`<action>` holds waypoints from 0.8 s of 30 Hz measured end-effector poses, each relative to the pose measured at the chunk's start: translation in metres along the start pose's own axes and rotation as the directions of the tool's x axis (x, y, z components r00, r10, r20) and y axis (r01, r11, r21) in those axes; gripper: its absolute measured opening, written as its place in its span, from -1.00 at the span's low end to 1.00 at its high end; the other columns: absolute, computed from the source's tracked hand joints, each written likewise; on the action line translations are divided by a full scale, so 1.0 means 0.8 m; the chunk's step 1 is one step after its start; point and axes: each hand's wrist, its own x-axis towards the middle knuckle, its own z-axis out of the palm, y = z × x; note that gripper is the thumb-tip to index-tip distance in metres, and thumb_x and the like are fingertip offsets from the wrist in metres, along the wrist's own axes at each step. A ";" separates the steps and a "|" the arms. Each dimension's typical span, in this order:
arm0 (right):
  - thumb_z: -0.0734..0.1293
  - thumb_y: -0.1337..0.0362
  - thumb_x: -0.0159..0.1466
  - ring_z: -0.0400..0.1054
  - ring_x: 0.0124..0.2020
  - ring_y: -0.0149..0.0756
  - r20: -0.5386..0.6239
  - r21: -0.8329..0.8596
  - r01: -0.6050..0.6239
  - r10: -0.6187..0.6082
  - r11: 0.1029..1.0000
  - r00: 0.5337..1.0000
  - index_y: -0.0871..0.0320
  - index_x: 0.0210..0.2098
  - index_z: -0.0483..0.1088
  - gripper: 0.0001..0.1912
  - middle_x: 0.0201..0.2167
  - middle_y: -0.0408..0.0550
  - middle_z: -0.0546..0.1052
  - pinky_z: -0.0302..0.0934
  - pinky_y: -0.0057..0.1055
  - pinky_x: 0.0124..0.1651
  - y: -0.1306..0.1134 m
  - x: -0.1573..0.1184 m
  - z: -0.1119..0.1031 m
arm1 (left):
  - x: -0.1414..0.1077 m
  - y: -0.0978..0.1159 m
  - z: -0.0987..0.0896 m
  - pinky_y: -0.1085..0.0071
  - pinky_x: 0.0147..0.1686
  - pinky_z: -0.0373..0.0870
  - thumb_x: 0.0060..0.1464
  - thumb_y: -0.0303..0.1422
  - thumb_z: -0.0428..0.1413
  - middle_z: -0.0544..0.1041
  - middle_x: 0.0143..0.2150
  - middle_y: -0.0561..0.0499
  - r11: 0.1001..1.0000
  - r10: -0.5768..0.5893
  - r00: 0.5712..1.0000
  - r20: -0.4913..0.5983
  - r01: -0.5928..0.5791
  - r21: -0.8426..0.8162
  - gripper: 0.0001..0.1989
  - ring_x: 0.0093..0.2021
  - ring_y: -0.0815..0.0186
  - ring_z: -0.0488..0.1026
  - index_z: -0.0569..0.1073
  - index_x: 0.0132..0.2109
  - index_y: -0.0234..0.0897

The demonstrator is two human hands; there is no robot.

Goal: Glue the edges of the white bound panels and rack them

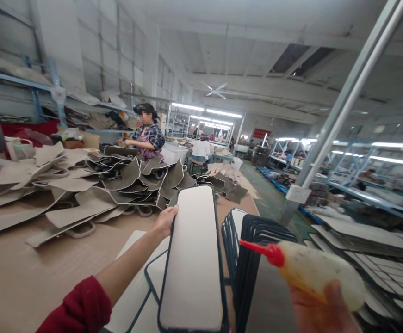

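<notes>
My left hand (167, 221) grips the left edge of a long pale panel with rounded corners and a dark border (195, 259), holding it tilted up over the table. In my right hand (321, 305) is a squeeze bottle (321, 268) of yellowish liquid, lying nearly sideways. Its red nozzle (257, 248) points left, toward the panel but apart from it. Just right of the panel, a row of similar dark-edged panels (253, 245) stands close together. More pale panels (132, 277) lie flat beneath my left forearm.
Piles of grey and beige bag pieces with handles (83, 208) cover the brown table (21, 277). Across it stands a person in a plaid shirt (149, 138). A slanting metal post (312, 171) with a socket box rises at right, beside stacked panels (378, 259).
</notes>
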 end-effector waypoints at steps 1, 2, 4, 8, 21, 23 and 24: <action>0.50 -0.01 -0.02 0.17 0.19 -0.03 -0.003 0.011 0.042 -0.042 0.999 0.999 -0.05 0.06 0.36 -0.33 0.16 -0.12 0.32 -0.09 0.09 0.31 -0.004 0.007 0.009 | -0.006 0.002 0.005 0.52 -0.61 0.24 -0.20 -0.19 0.35 0.41 -0.63 0.12 1.000 -0.001 1.000 0.023 0.001 0.027 -0.62 -0.65 0.42 0.31 0.34 -0.47 -0.32; 0.53 0.03 -0.06 0.19 0.17 -0.06 0.021 0.009 0.105 -0.105 0.994 0.994 -0.04 0.05 0.37 -0.31 0.13 -0.12 0.35 -0.08 0.07 0.30 -0.007 0.014 0.018 | -0.013 0.004 0.010 0.53 -0.61 0.23 -0.23 -0.17 0.36 0.42 -0.62 0.11 0.999 -0.004 0.999 0.050 0.002 0.050 -0.60 -0.64 0.43 0.31 0.35 -0.46 -0.33; 0.55 0.09 -0.10 0.26 0.09 -0.12 0.120 -0.008 0.222 -0.220 0.975 0.968 0.00 0.00 0.41 -0.33 0.02 -0.12 0.42 0.09 -0.03 0.22 -0.013 0.028 0.033 | -0.024 0.008 0.019 0.55 -0.62 0.20 -0.31 -0.13 0.38 0.42 -0.61 0.11 0.996 -0.011 0.994 0.107 0.002 0.086 -0.56 -0.64 0.45 0.30 0.36 -0.46 -0.33; 0.57 0.19 -0.13 0.39 -0.19 -0.30 0.214 -0.020 0.319 -0.308 0.947 0.927 0.10 -0.12 0.45 -0.43 -0.29 -0.10 0.50 0.35 -0.40 -0.13 -0.021 0.059 0.049 | -0.042 0.018 0.030 0.57 -0.64 0.12 -0.39 -0.04 0.38 0.35 -0.64 0.17 0.985 -0.028 0.976 0.216 -0.009 0.170 -0.49 -0.65 0.48 0.23 0.33 -0.50 -0.31; 0.54 0.13 -0.11 0.44 -0.27 -0.17 0.392 -0.188 -0.042 0.114 0.981 0.913 0.14 0.00 0.37 -0.31 -0.23 0.07 0.51 0.37 -0.33 -0.22 0.013 0.016 -0.009 | -0.035 0.035 0.033 0.52 -0.62 0.24 0.00 -0.32 0.25 0.44 -0.62 0.07 0.989 -0.098 0.988 0.122 0.083 0.124 -0.76 -0.66 0.41 0.33 0.39 -0.47 -0.34; 0.53 0.11 -0.12 0.43 -0.20 -0.08 0.383 -0.203 -0.215 0.279 0.955 0.881 0.08 0.08 0.31 -0.22 -0.16 0.09 0.50 0.35 -0.18 -0.12 0.017 0.006 -0.019 | -0.026 0.035 0.028 0.48 -0.61 0.30 0.10 -0.39 0.16 0.47 -0.60 0.03 0.991 -0.103 0.993 0.057 0.097 0.094 -0.82 -0.66 0.38 0.36 0.40 -0.44 -0.36; 0.54 0.10 -0.16 0.43 -0.18 -0.06 0.333 -0.187 -0.278 0.327 0.942 0.884 0.05 0.09 0.30 -0.18 -0.14 0.09 0.49 0.34 -0.14 -0.10 0.016 0.006 -0.021 | -0.021 0.035 0.025 0.46 -0.60 0.32 0.13 -0.42 0.13 0.48 -0.59 0.01 0.992 -0.101 0.995 0.020 0.099 0.074 -0.83 -0.65 0.36 0.37 0.41 -0.43 -0.36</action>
